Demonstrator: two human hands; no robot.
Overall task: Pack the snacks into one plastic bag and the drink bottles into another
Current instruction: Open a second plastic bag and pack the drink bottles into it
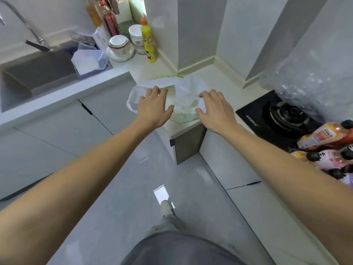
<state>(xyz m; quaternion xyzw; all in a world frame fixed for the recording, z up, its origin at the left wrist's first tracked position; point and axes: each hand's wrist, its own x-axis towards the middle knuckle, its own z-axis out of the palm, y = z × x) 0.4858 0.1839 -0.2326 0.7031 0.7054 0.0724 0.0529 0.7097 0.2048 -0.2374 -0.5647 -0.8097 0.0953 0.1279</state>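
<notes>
Desk: pale corner top, carries the bag.
White plastic bag: lies flat and crumpled at the desk corner, handles toward the left; not yet opened.
Drink bottles: heaped at right, beside the hob, well apart from the bag.
Left hand, right hand: both spread, fingers straight, over the bag, gripping nothing.
Advice: find the mouth edges, pinch one layer each side, pull apart.
</notes>
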